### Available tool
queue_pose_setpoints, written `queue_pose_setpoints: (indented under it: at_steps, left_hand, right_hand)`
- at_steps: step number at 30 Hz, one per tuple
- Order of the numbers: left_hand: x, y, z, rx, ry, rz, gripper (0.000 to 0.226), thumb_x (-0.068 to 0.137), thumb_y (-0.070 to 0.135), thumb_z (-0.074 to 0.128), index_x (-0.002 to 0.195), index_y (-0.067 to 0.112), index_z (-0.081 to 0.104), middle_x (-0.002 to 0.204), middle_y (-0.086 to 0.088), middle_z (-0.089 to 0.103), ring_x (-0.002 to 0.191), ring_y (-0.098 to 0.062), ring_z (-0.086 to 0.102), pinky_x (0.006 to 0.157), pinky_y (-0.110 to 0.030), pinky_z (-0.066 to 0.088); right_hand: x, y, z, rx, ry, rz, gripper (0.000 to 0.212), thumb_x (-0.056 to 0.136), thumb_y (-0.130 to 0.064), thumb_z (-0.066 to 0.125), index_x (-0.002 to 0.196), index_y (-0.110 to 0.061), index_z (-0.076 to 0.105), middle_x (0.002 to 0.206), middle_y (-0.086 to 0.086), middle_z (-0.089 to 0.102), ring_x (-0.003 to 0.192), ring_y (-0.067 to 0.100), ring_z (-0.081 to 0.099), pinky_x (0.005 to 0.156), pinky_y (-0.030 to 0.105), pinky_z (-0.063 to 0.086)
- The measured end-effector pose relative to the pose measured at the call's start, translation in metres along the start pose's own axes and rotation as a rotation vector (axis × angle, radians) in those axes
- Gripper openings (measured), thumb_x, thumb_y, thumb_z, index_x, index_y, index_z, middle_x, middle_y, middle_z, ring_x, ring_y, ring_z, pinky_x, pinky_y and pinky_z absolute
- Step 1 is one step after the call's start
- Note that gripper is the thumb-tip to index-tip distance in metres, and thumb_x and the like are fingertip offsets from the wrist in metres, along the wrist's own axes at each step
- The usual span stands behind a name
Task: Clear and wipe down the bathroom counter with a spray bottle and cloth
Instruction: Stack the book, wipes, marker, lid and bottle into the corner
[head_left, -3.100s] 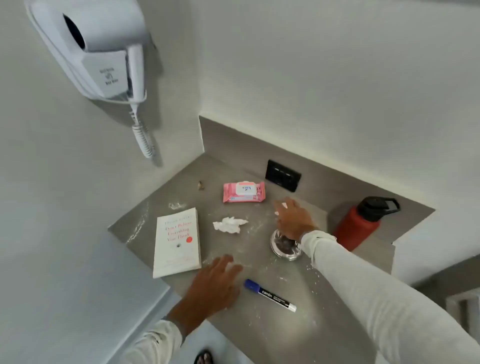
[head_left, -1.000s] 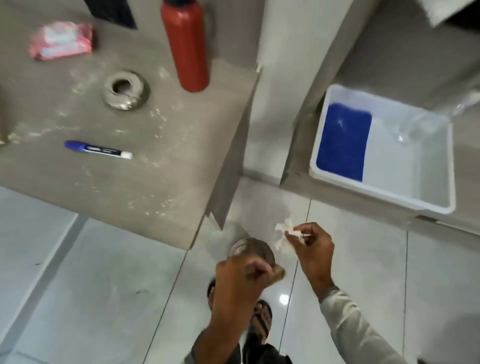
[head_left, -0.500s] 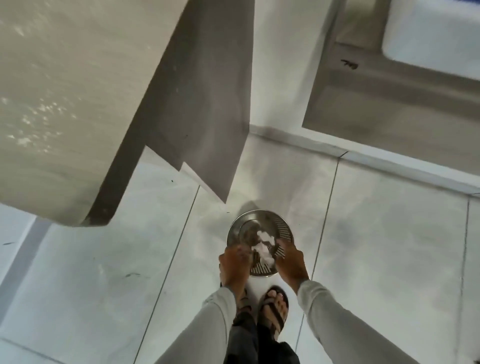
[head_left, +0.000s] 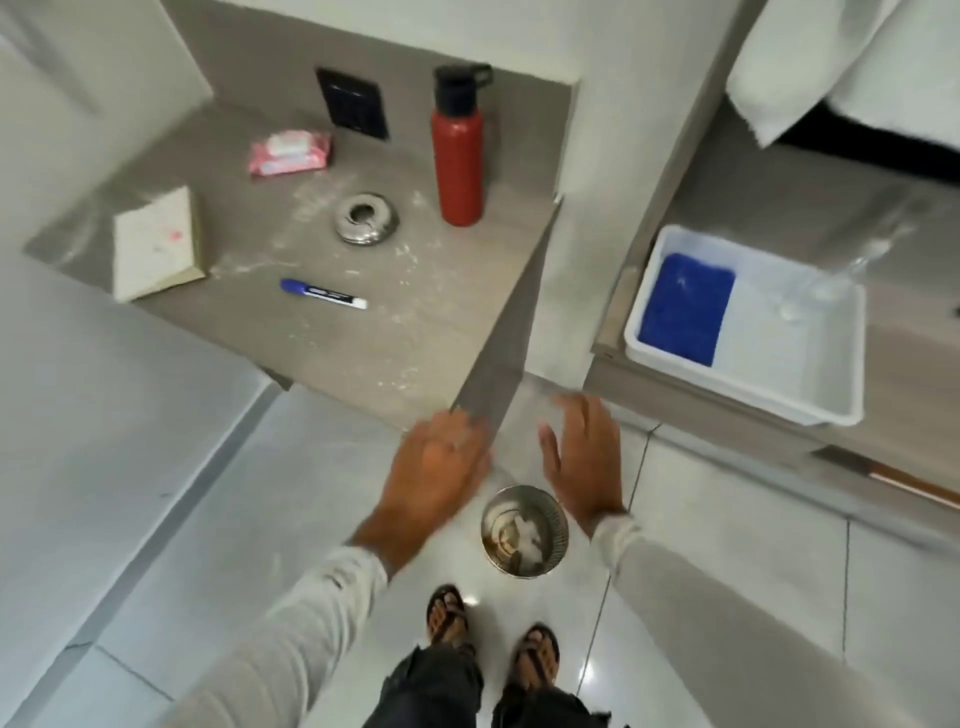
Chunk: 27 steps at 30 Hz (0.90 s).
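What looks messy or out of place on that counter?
White powdery specks and smears are scattered over the grey counter, thickest around the metal ashtray. A marker lies loose at an angle, and a book sits askew near the left edge.

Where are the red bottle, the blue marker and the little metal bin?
red bottle (head_left: 457, 156), head view, middle of its red body.
blue marker (head_left: 323, 294), head view, middle of its barrel.
metal bin (head_left: 557, 535), head view, its right rim.
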<state>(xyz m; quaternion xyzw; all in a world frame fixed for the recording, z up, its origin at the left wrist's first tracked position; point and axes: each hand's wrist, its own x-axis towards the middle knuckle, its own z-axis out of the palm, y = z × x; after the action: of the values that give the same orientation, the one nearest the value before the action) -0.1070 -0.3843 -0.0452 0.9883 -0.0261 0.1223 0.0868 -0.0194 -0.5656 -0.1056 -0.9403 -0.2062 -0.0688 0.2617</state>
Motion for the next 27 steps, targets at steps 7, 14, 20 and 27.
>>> queue_pose_setpoints:
  at_steps: [7, 14, 20, 27]
  left_hand:
    - [0.041, -0.123, -0.076, 0.237, 0.111, -0.381, 0.060, 0.091, 0.058, 0.048, 0.139, 0.020, 0.049, 0.143, -0.017, 0.051, 0.126, -0.036, 0.052, 0.098, -0.050, 0.044]
    - [0.027, -0.261, -0.078, 0.208, 0.025, -0.591, 0.059, 0.091, 0.053, 0.039, 0.130, 0.014, 0.058, 0.135, -0.021, 0.057, 0.115, -0.038, 0.061, 0.089, -0.048, 0.051]
    - [0.049, -0.443, -0.097, -0.024, -0.030, -0.931, 0.036, 0.097, 0.035, 0.050, 0.125, 0.012, 0.053, 0.126, -0.016, 0.054, 0.116, -0.037, 0.052, 0.089, -0.049, 0.049]
    - [0.069, -0.518, -0.083, -0.209, -0.194, -1.202, 0.088, 0.078, 0.058, 0.070, 0.137, 0.006, 0.031, 0.134, -0.020, 0.048, 0.125, -0.041, 0.049, 0.097, -0.052, 0.044]
  right_hand:
    - [0.127, -0.121, -0.018, -0.175, -0.113, -0.348, 0.064, 0.094, -0.052, 0.056, 0.147, -0.017, 0.048, 0.151, 0.017, 0.047, 0.134, 0.037, 0.047, 0.110, 0.050, 0.040]
    - [0.174, -0.205, 0.057, -0.166, -0.276, -0.427, 0.040, 0.098, -0.023, 0.051, 0.137, -0.017, 0.056, 0.130, 0.007, 0.059, 0.118, 0.032, 0.055, 0.098, 0.043, 0.044]
    - [0.224, -0.258, 0.130, -0.268, -0.399, -0.327, 0.028, 0.084, -0.014, 0.070, 0.112, -0.011, 0.070, 0.109, 0.011, 0.068, 0.099, 0.036, 0.065, 0.082, 0.043, 0.054]
    - [0.255, -0.281, 0.138, -0.160, -0.212, -0.125, 0.028, 0.092, -0.015, 0.068, 0.119, -0.007, 0.066, 0.108, 0.013, 0.064, 0.093, 0.034, 0.061, 0.080, 0.043, 0.054]
